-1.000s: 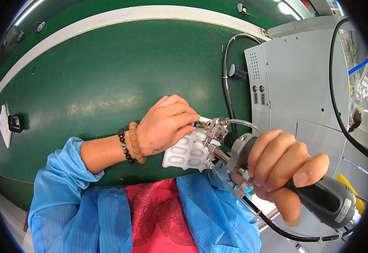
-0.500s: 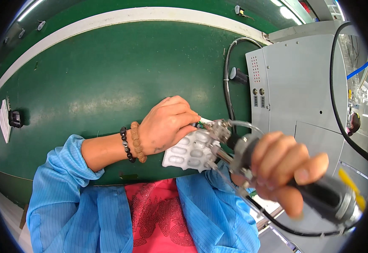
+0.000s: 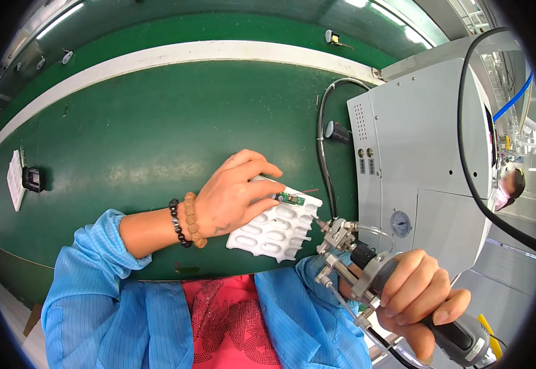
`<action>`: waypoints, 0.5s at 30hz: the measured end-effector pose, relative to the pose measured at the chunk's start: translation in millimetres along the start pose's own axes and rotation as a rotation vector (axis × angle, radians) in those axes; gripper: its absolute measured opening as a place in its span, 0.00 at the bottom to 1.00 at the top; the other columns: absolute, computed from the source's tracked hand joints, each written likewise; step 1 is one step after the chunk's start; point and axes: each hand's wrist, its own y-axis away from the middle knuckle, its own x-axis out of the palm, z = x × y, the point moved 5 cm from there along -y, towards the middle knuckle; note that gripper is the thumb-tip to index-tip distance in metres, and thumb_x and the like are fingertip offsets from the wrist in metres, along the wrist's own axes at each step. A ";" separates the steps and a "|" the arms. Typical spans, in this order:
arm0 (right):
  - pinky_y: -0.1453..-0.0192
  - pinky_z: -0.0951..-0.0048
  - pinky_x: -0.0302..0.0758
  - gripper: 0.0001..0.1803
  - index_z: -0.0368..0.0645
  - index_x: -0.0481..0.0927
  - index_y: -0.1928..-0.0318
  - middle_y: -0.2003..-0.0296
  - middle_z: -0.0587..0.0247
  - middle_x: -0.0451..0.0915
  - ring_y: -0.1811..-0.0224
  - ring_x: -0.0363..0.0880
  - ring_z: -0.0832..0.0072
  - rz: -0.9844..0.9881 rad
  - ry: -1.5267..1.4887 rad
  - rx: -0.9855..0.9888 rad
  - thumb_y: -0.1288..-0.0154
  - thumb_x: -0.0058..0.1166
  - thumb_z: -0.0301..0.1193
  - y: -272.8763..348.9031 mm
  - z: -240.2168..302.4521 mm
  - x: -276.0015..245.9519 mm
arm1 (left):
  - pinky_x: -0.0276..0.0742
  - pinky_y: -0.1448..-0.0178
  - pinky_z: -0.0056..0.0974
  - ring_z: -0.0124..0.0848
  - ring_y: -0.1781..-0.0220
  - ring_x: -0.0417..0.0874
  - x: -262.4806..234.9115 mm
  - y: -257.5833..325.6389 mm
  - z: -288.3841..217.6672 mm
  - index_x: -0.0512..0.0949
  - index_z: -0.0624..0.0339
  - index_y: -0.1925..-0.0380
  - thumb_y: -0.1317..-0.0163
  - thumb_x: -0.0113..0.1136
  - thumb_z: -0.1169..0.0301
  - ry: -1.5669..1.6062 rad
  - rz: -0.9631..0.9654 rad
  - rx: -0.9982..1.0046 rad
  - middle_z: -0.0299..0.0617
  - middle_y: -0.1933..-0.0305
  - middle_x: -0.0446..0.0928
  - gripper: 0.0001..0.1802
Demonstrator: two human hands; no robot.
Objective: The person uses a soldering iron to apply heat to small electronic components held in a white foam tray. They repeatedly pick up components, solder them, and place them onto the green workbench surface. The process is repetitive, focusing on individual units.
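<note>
My left hand (image 3: 237,190), with two bead bracelets at its wrist, reaches over a white moulded tray (image 3: 271,232) with oval pockets. Its thumb and fingertips pinch one end of a small green circuit board (image 3: 293,198) at the tray's far side; the fingers partly hide the board. A thin red wire (image 3: 310,190) shows beside it. On the right, my right hand (image 3: 420,295) wraps round the black handle of a powered screwdriver (image 3: 366,261) with a metal head and a clear hose. Its tip is near the tray's right edge, apart from the board.
A large grey machine (image 3: 415,141) with a gauge stands at the right of the green bench (image 3: 157,123). A black cable (image 3: 321,144) curves beside it, near a dark cylindrical part (image 3: 338,132). Far left are a white tray (image 3: 16,180) and a black housing (image 3: 32,179). A person shows in the background.
The screwdriver's tip has drawn back from the circuit board, down and to the right. My left hand keeps its pinch on the board, which is now more exposed. The whole view has shifted slightly.
</note>
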 end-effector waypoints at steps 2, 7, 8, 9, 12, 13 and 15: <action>0.79 0.75 0.76 0.17 0.42 0.69 0.63 0.80 0.64 0.76 0.84 0.75 0.74 0.015 -0.039 0.023 0.40 0.68 0.24 -0.1 -3.8 -1.5 | 0.78 0.49 0.42 0.42 0.56 0.82 -14.3 -6.3 0.2 0.84 0.60 0.59 0.47 0.71 0.73 0.008 0.064 -0.064 0.42 0.62 0.84 0.13; 0.80 0.73 0.75 0.16 0.40 0.70 0.64 0.81 0.63 0.75 0.85 0.74 0.73 0.006 -0.016 0.048 0.40 0.69 0.25 -1.6 -4.4 2.1 | 0.79 0.49 0.34 0.30 0.57 0.84 -39.6 -40.4 37.3 0.84 0.66 0.57 0.40 0.70 0.72 0.561 0.345 -0.511 0.43 0.61 0.85 0.13; 0.81 0.73 0.74 0.16 0.40 0.70 0.66 0.81 0.63 0.75 0.85 0.74 0.73 0.000 -0.014 0.053 0.40 0.69 0.26 -2.9 -4.0 2.4 | 0.79 0.49 0.32 0.27 0.57 0.84 -46.4 -53.5 49.2 0.83 0.68 0.57 0.39 0.69 0.71 0.588 0.349 -0.539 0.43 0.60 0.85 0.13; 0.80 0.74 0.73 0.17 0.40 0.70 0.63 0.80 0.64 0.74 0.84 0.73 0.74 0.056 0.006 0.072 0.39 0.69 0.31 -5.5 -5.6 3.1 | 0.79 0.50 0.30 0.24 0.57 0.83 -53.7 -66.1 65.8 0.83 0.69 0.56 0.37 0.68 0.70 0.607 0.347 -0.578 0.43 0.59 0.85 0.14; 0.78 0.76 0.71 0.23 0.40 0.68 0.57 0.76 0.65 0.71 0.81 0.71 0.76 0.192 0.008 0.109 0.37 0.68 0.40 -11.9 -10.7 5.7 | 0.79 0.49 0.33 0.27 0.57 0.84 -92.3 -115.5 122.8 0.83 0.66 0.55 0.35 0.66 0.65 0.085 0.069 -0.470 0.43 0.60 0.85 0.15; 0.78 0.76 0.71 0.23 0.41 0.68 0.58 0.76 0.65 0.71 0.81 0.71 0.76 0.189 -0.002 0.108 0.37 0.68 0.40 -13.7 -11.2 6.4 | 0.79 0.48 0.33 0.28 0.57 0.84 -106.6 -132.3 139.8 0.83 0.65 0.55 0.35 0.65 0.64 -0.137 -0.027 -0.436 0.43 0.60 0.86 0.16; 0.78 0.76 0.72 0.22 0.41 0.69 0.58 0.76 0.65 0.72 0.81 0.72 0.76 0.187 0.006 0.108 0.37 0.68 0.40 -17.3 -10.5 10.9 | 0.78 0.43 0.39 0.38 0.53 0.85 -118.1 -165.1 171.2 0.82 0.62 0.54 0.37 0.65 0.62 -0.489 -0.226 -0.373 0.46 0.56 0.85 0.17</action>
